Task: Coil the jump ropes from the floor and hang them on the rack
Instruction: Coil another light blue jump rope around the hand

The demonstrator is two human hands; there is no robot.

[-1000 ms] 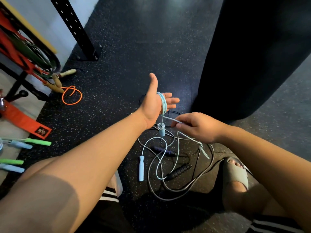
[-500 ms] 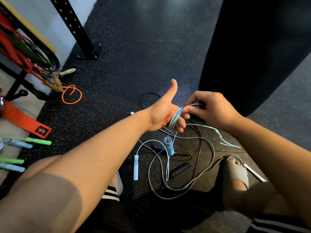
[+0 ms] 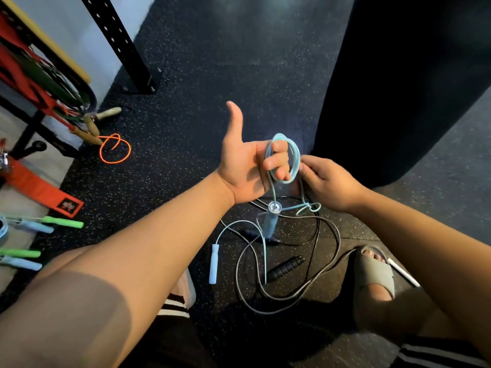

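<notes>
Since half a second back: left hand [image 3: 247,166] raised and turned palm-up, right hand [image 3: 328,183] dropped beside it. Pale blue rope [image 3: 291,158] looped in several turns around left fingers [image 3: 276,162], thumb up. Right fingers pinching cord just beside the coil. One handle [image 3: 271,221] dangling below, long axis near vertical, swivel end up. Other handle [image 3: 214,264] flat on floor [image 3: 212,75], upright in frame, among grey and black ropes.

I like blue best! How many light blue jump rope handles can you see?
4: one dangling below the left hand, one on the floor beside it, two at the left edge. More may be hidden.
</notes>
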